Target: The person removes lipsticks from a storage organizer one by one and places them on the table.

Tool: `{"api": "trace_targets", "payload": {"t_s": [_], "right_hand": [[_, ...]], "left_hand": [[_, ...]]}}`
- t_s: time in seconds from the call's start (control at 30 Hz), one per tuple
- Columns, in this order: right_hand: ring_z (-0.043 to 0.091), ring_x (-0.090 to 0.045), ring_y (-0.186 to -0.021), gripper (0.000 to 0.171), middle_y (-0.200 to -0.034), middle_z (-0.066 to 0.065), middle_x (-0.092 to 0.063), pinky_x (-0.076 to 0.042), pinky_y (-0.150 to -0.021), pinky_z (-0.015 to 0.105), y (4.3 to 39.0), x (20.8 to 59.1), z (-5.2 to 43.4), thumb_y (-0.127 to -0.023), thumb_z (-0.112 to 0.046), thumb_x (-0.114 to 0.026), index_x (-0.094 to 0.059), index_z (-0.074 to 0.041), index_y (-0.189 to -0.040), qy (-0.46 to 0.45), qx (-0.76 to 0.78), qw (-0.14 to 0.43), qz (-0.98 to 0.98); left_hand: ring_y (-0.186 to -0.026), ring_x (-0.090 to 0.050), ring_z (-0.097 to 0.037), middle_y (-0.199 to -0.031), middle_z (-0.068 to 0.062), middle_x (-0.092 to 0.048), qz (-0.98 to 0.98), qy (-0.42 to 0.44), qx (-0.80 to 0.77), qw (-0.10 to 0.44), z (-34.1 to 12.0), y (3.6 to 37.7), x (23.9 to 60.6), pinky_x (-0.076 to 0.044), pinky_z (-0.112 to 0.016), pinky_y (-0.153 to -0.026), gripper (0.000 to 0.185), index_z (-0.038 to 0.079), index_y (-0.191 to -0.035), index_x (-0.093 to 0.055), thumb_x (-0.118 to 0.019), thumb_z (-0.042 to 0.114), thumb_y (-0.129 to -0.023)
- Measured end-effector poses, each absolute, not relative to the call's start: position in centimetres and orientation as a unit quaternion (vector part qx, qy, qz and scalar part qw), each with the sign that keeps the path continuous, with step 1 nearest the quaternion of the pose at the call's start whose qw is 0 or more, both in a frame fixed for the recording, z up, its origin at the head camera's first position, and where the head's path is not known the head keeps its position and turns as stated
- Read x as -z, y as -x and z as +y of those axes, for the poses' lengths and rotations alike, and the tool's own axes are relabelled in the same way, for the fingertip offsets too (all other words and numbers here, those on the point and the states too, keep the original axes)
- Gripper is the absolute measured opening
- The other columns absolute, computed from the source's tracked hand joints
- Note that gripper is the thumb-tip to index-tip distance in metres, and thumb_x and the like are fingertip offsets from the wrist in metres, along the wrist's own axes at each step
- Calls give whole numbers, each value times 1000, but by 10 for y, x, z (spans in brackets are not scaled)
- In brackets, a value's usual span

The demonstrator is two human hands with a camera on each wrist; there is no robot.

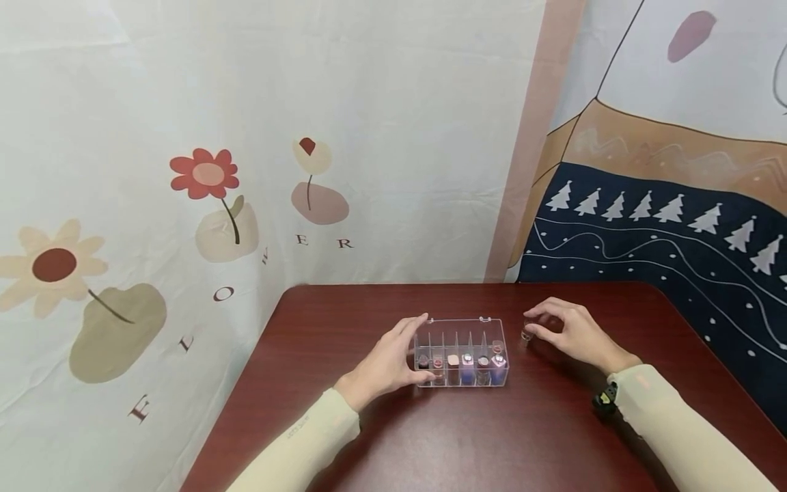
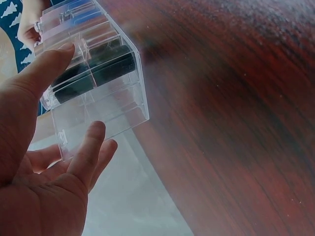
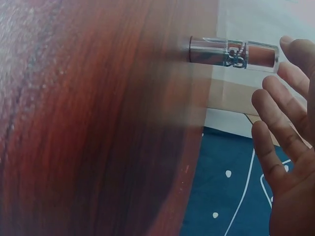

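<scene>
A clear plastic lipstick organizer [image 1: 462, 387] stands on the table, divided into small compartments. Lipstick tubes [image 1: 467, 369] fill its front row; another reddish tube [image 1: 497, 348] stands in the back right compartment. My left hand [image 1: 386, 360] holds the organizer's left end, thumb at the front and fingers toward the back. Dark tubes [image 2: 113, 71] show through the clear wall in the left wrist view. To the organizer's right, a clear lipstick tube [image 3: 211, 51] stands upright on the table. My right hand [image 1: 573, 331] is at its top, fingers spread and not closed around it.
The dark red wooden table [image 1: 418, 437] meets a pale flower-printed cloth [image 1: 393, 137] at its back and left edges. A dark blue tree-printed cloth [image 1: 664, 253] hangs at the right. On the right wrist sits a dark band [image 1: 605, 398].
</scene>
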State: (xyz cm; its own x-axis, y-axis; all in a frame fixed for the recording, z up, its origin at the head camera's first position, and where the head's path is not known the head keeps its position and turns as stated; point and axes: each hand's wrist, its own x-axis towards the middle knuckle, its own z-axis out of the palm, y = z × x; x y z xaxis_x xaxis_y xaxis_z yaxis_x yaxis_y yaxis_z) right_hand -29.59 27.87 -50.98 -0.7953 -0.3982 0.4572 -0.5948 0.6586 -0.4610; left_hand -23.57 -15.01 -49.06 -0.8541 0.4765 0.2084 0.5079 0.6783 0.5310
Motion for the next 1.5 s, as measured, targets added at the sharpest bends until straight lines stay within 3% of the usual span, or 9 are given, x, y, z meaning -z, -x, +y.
{"api": "trace_targets", "payload": {"t_s": [0.1, 0.23, 0.3, 0.5, 0.7, 0.9, 1.1, 1.37, 1.5], "right_hand": [[2, -73, -96, 29, -120, -9, -83, -65, -88, 15, 295, 508, 278, -99, -18, -96, -87, -19, -127, -275, -305, 170, -896], [8, -75, -99, 33, -124, -7, -83, -61, -91, 8, 293, 505, 277, -97, -16, -97, -87, -19, -129, -275, -301, 179, -896], [11, -75, -101, 35, -125, -6, -83, -60, -92, 8, 292, 503, 277, -97, -16, -97, -86, -21, -130, -276, -297, 184, -895], [17, -75, -106, 40, -127, -3, -82, -61, -94, 11, 287, 496, 271, -95, -15, -98, -85, -21, -132, -283, -296, 197, -891], [24, -74, -108, 41, -129, -4, -82, -58, -98, 6, 282, 489, 265, -96, -16, -98, -84, -23, -134, -291, -305, 197, -885], [19, -74, -107, 44, -129, -4, -82, -56, -99, 2, 282, 485, 261, -93, -12, -99, -84, -21, -133, -315, -311, 207, -873], [14, -75, -102, 47, -128, -4, -82, -59, -95, 5, 278, 482, 256, -91, -9, -100, -84, -22, -132, -336, -312, 205, -865], [17, -78, -98, 45, -125, -5, -81, -57, -89, 4, 273, 477, 249, -90, -10, -101, -84, -20, -131, -352, -305, 194, -863], [19, -78, -99, 43, -123, -4, -80, -62, -85, 11, 271, 477, 245, -90, -11, -101, -85, -17, -130, -361, -298, 189, -863]], "left_hand": [[-135, -78, -35, -175, -15, -55, -916, 265, 299, 25, -151, 235, 491, -67, -46, -122, 117, 8, -181, -38, -107, 26, -87], [-141, -75, -35, -174, -15, -55, -920, 262, 292, 28, -152, 234, 490, -63, -50, -127, 117, 8, -180, -39, -107, 27, -87], [-140, -75, -34, -175, -14, -55, -921, 260, 291, 25, -152, 234, 490, -62, -50, -128, 117, 9, -181, -38, -107, 28, -88], [-117, -86, -27, -175, -12, -55, -918, 253, 305, 16, -152, 233, 491, -64, -45, -126, 117, 13, -181, -38, -107, 28, -88], [-123, -84, -28, -176, -13, -54, -915, 258, 310, 18, -152, 234, 490, -66, -44, -123, 117, 12, -181, -38, -106, 27, -88], [-141, -75, -36, -177, -12, -54, -918, 256, 302, 17, -152, 234, 488, -63, -48, -128, 117, 13, -182, -38, -106, 31, -89], [-142, -74, -37, -176, -14, -54, -919, 265, 292, 23, -151, 234, 488, -62, -51, -128, 117, 9, -181, -38, -106, 31, -88], [-123, -84, -30, -174, -15, -55, -912, 270, 308, 27, -151, 235, 489, -69, -44, -119, 116, 8, -180, -39, -107, 27, -88], [-127, -82, -32, -173, -16, -56, -911, 271, 308, 31, -150, 235, 490, -68, -46, -120, 116, 7, -179, -39, -107, 27, -87]]}}
